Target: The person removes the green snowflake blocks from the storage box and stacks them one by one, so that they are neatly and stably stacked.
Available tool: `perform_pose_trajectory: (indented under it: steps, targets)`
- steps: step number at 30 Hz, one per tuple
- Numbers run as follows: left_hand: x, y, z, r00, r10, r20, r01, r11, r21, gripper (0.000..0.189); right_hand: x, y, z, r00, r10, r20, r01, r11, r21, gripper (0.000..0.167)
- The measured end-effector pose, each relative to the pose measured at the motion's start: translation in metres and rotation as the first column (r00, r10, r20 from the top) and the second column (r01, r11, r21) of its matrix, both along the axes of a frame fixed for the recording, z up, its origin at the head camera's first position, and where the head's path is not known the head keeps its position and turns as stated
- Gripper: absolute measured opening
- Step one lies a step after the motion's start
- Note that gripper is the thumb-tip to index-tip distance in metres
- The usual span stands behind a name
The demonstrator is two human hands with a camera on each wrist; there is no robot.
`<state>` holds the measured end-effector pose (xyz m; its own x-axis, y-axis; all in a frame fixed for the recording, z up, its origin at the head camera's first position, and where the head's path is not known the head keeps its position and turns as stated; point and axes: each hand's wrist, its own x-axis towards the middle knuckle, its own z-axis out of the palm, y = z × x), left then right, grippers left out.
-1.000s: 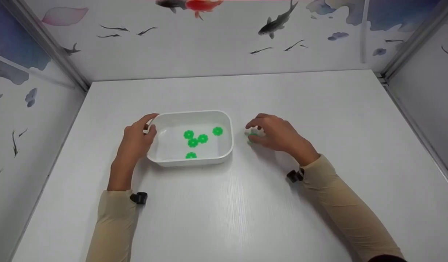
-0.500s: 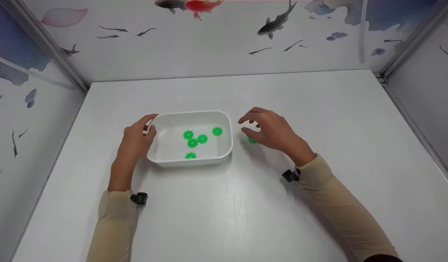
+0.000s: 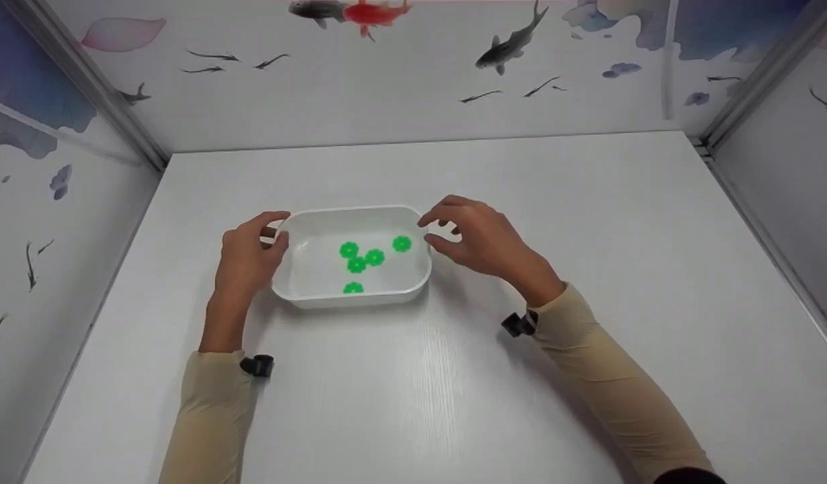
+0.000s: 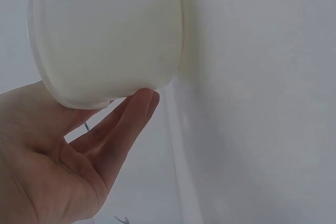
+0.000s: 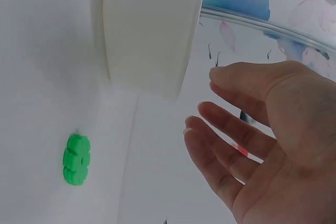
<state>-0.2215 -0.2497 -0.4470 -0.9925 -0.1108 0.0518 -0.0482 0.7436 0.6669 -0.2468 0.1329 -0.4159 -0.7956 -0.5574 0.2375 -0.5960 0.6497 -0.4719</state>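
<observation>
A white plastic container [image 3: 360, 300] stands on the table, with several green flower-shaped pieces [image 3: 374, 257] lying in it. My left hand [image 3: 249, 259] grips its left end; in the left wrist view the fingers [image 4: 134, 116] lie against the outer wall and the thumb is at the rim, partly hidden. My right hand [image 3: 484, 238] hovers by the right rim, fingers loosely bent and apart, holding nothing. Below it, one more green flower-shaped piece [image 5: 77, 160] rests on the table in the right wrist view; the hand hides it in the head view.
The white table [image 3: 400, 396] meets a back wall [image 3: 386, 101] printed with fish. Side panels with metal corner posts [image 3: 107, 87] enclose it left and right. A small black camera is strapped at each wrist.
My right hand has moved left from above the loose green piece to the container's right rim, its fingers spreading slightly. The left hand and the container have stayed in place.
</observation>
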Motion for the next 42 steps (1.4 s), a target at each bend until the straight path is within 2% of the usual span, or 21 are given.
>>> perform_pose_trajectory:
  steps: [9,12,17,20,24,31,36,42]
  targets:
    - [0.000,-0.010,-0.001,0.999,-0.043,-0.014,0.044,0.998,0.041,0.041,-0.004,-0.015,0.006,0.998,0.026,0.052,-0.028,0.998,0.053,0.026]
    - [-0.001,-0.010,0.000,0.999,-0.047,-0.013,0.048,0.998,0.047,0.041,-0.007,-0.021,0.007,0.994,0.055,0.093,-0.059,0.998,0.033,0.027]
    - [0.000,-0.010,0.000,0.999,-0.045,0.002,0.045,0.998,0.051,0.042,-0.013,-0.033,0.007,0.965,0.146,0.217,-0.143,0.989,-0.029,0.031]
    - [0.000,-0.010,0.000,0.999,-0.043,0.012,0.042,0.998,0.054,0.042,-0.015,-0.040,0.007,0.952,0.175,0.253,-0.175,0.984,-0.022,0.033]
    - [0.000,-0.009,0.000,0.999,-0.040,0.016,0.039,0.998,0.055,0.042,-0.017,-0.049,0.006,0.948,0.182,0.262,-0.193,0.981,0.015,0.035]
    - [-0.001,-0.010,-0.001,0.999,-0.053,0.012,0.052,0.997,0.051,0.042,-0.017,-0.063,0.003,0.955,0.145,0.260,-0.183,0.975,0.128,0.041]
    - [-0.002,-0.011,0.000,0.998,-0.059,0.008,0.059,0.998,0.036,0.042,-0.013,-0.077,0.002,0.965,0.110,0.238,-0.166,0.959,0.230,0.043]
    - [-0.002,-0.010,-0.001,0.998,-0.050,0.038,0.049,0.998,0.038,0.044,-0.011,-0.093,-0.002,0.980,0.059,0.192,-0.123,0.932,0.340,0.041]
